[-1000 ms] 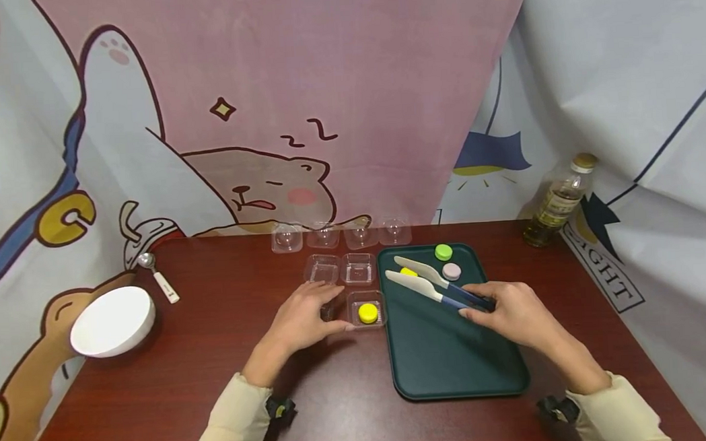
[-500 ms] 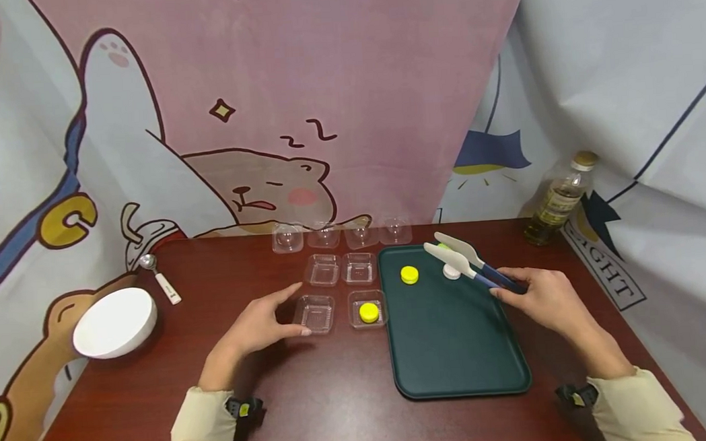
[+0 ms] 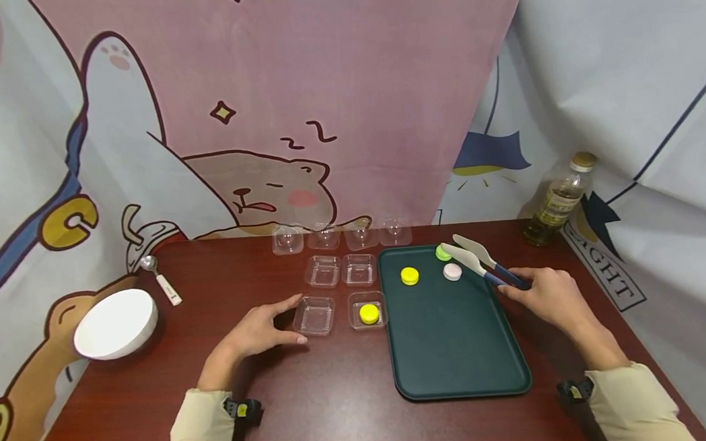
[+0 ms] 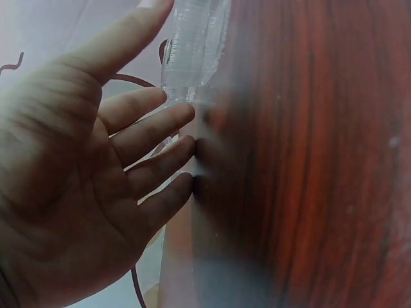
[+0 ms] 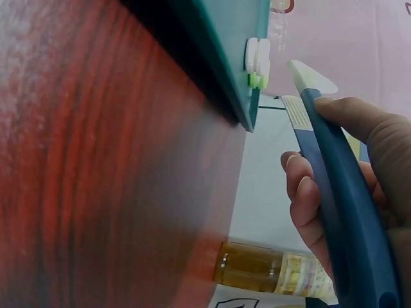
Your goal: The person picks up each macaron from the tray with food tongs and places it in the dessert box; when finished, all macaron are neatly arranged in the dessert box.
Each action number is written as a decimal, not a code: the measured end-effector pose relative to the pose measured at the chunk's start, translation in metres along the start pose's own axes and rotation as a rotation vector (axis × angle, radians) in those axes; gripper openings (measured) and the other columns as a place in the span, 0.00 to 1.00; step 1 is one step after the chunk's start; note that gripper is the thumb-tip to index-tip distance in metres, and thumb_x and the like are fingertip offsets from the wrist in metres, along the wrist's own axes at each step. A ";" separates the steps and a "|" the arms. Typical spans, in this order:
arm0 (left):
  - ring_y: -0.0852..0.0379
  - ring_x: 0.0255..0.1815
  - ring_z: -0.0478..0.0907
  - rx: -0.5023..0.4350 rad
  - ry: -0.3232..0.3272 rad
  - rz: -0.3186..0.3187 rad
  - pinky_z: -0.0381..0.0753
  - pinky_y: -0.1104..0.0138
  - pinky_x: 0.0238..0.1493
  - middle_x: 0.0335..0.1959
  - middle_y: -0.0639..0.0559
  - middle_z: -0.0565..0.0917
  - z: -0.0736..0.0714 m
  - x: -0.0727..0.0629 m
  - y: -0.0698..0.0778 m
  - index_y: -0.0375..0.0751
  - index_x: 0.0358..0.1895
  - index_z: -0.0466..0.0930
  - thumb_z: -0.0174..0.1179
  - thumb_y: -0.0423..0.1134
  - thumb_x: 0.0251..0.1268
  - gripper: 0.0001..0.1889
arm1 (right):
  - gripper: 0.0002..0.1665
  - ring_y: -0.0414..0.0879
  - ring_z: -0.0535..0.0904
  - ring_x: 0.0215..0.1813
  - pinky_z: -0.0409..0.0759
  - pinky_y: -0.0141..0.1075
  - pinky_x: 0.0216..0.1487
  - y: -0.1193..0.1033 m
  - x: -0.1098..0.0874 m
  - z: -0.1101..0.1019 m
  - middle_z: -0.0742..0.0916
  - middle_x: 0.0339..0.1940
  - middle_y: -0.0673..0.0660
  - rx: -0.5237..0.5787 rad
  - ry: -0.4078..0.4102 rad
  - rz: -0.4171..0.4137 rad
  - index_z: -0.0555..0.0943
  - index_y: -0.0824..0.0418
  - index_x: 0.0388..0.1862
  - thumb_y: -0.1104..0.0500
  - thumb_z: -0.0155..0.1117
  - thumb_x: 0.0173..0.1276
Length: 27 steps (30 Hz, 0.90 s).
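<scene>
While the tongs (image 3: 467, 261) are clamped by the right hand (image 3: 545, 293), the green macaron (image 3: 441, 255) is found at 10 o'clock — along their axis.

The tongs (image 5: 350, 199) look like smooth plastic — the tray (image 3: 457, 342) matt, the table (image 3: 327, 397) glossy wood.

puffy cream sleeves (image 3: 200, 422); black wrist devices (image 3: 253, 412) with small yellow-green patches (image 3: 242, 410).
</scene>
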<state>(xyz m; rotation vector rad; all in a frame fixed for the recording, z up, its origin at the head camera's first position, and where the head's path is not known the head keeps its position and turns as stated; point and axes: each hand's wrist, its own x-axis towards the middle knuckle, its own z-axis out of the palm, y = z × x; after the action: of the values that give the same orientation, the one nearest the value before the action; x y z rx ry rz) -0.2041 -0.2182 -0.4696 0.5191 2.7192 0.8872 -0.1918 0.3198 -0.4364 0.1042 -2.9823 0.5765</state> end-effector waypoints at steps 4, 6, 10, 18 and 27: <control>0.41 0.73 0.71 0.008 0.016 0.002 0.71 0.45 0.71 0.71 0.44 0.76 0.001 0.001 0.001 0.53 0.78 0.64 0.75 0.60 0.52 0.49 | 0.32 0.43 0.71 0.22 0.67 0.35 0.23 0.004 0.001 0.005 0.79 0.14 0.46 0.009 -0.034 0.028 0.83 0.69 0.58 0.46 0.71 0.66; 0.41 0.73 0.71 0.008 0.025 -0.002 0.71 0.45 0.71 0.72 0.44 0.75 0.001 0.002 0.001 0.54 0.78 0.64 0.76 0.60 0.51 0.50 | 0.32 0.43 0.72 0.23 0.69 0.35 0.23 0.005 0.001 0.006 0.81 0.15 0.47 0.019 -0.043 0.028 0.83 0.69 0.57 0.46 0.71 0.66; 0.41 0.73 0.71 0.015 0.032 -0.004 0.71 0.45 0.71 0.73 0.43 0.74 0.002 0.003 0.003 0.54 0.78 0.64 0.75 0.60 0.52 0.49 | 0.31 0.43 0.73 0.24 0.72 0.35 0.24 0.005 0.002 0.008 0.82 0.17 0.47 0.035 -0.055 0.017 0.83 0.69 0.57 0.46 0.71 0.66; 0.40 0.72 0.72 0.037 0.073 -0.007 0.73 0.44 0.69 0.71 0.44 0.76 0.008 0.007 0.007 0.51 0.75 0.70 0.75 0.58 0.53 0.45 | 0.31 0.43 0.74 0.23 0.74 0.35 0.24 0.003 0.004 0.004 0.84 0.19 0.48 0.023 -0.077 0.027 0.84 0.70 0.56 0.47 0.71 0.66; 0.42 0.72 0.73 0.035 0.130 -0.093 0.75 0.45 0.66 0.70 0.47 0.77 0.016 0.006 0.011 0.54 0.75 0.70 0.74 0.60 0.53 0.44 | 0.31 0.44 0.76 0.27 0.79 0.39 0.28 0.004 0.008 0.007 0.89 0.25 0.52 0.009 -0.088 0.022 0.84 0.70 0.56 0.47 0.72 0.65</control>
<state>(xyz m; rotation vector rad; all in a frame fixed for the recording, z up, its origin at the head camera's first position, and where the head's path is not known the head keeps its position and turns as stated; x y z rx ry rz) -0.2017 -0.1990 -0.4763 0.3495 2.8536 0.8801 -0.2012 0.3205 -0.4432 0.1002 -3.0701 0.6036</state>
